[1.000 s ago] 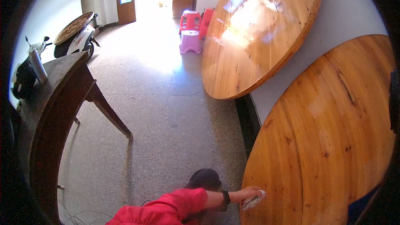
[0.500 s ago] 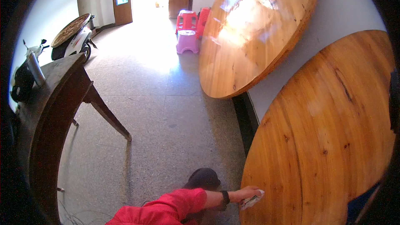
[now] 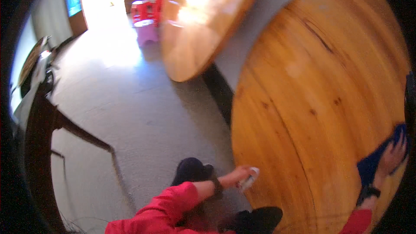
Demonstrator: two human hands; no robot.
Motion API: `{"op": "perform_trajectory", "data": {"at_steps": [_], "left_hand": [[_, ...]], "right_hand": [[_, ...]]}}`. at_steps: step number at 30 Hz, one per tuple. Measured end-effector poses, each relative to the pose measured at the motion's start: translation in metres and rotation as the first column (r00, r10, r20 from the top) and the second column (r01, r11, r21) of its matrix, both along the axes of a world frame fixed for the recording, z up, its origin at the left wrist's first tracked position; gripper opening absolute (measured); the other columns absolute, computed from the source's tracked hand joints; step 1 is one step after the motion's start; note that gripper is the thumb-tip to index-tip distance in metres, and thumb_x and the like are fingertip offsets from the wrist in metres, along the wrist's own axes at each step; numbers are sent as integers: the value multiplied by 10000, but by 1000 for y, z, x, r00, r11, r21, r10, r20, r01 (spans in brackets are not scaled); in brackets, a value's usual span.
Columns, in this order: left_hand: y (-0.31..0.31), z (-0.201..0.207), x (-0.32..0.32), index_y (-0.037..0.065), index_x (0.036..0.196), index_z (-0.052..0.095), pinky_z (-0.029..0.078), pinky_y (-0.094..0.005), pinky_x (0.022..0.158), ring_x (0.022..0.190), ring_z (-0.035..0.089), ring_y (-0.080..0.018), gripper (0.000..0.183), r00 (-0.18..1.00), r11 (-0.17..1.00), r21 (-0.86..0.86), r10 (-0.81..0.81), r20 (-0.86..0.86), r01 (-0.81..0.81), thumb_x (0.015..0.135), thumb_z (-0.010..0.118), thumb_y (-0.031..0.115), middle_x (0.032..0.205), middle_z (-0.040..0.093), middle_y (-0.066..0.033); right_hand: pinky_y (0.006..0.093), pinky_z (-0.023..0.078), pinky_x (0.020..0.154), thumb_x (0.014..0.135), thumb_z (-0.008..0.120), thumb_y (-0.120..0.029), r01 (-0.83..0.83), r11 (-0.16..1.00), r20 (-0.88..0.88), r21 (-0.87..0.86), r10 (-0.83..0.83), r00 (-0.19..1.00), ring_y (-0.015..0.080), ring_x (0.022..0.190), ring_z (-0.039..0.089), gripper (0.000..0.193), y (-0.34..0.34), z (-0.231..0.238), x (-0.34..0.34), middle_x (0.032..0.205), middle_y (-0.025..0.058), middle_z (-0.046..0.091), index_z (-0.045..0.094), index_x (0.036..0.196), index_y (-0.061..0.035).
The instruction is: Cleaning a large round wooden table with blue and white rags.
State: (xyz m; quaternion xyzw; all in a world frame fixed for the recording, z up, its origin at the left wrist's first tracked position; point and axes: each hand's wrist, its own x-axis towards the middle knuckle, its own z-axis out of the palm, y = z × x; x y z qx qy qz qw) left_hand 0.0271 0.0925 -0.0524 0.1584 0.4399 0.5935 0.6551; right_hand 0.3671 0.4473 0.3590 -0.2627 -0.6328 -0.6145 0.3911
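Orange-brown wood first: on my feed, a large round tabletop [image 3: 303,125] stands tilted by the pale wall [image 3: 248,28], R side of view. My L hand [image 3: 239,176], red sleeve + dark wristband, is closed round a small white item [image 3: 248,182] at the tabletop's lower-L edge; it's blurred, so I can't tell its kind or whether it touches the wood. My R hand [image 3: 392,156], far R, lies w/ fingers extended on a dark blue cloth [image 3: 368,164], which is against the tabletop nr its R edge. Further off, a 2nd round wooden panel [image 3: 190,52], glossy w/ bright glare, is tilted nr same wall. Just L of it: red plastic stools [image 3: 141,13] & a pinkish-purple plastic stool [image 3: 147,34] on the grey floor [image 3: 130,117]. Far L: dark brown wooden table [image 3: 35,147] w/ slanted leg.
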Motion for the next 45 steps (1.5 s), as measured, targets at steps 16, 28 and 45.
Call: {"op": "perform_trajectory", "data": {"at_steps": [16,28,45], "left_hand": [[-1,6,3,-3,1167,571,495,-287,612,739,621,-160,356,999,992,-122,21,-49,-27,882,569,210,900,638,-61],[5,3,2,-5,1136,589,494,-290,653,757,618,-157,343,994,994,-98,36,-102,-46,876,590,218,894,634,-69],[-2,32,2,14,1070,601,491,-289,615,724,611,-140,256,992,991,-134,-8,-123,-8,901,571,205,832,631,-50]], "right_hand": [[447,372,1024,891,563,-229,-119,990,-104,-74,111,988,328,1198,499,433,-71,-8,-60,1310,152,527,545,1314,-137],[446,406,995,887,585,-229,-119,992,-79,-42,116,990,332,1175,513,435,-66,-2,-59,1294,146,536,544,1314,-157],[448,407,1000,910,552,-236,-78,995,-45,-65,75,996,341,1183,514,416,-49,3,-42,1289,165,545,545,1316,-150]]}}
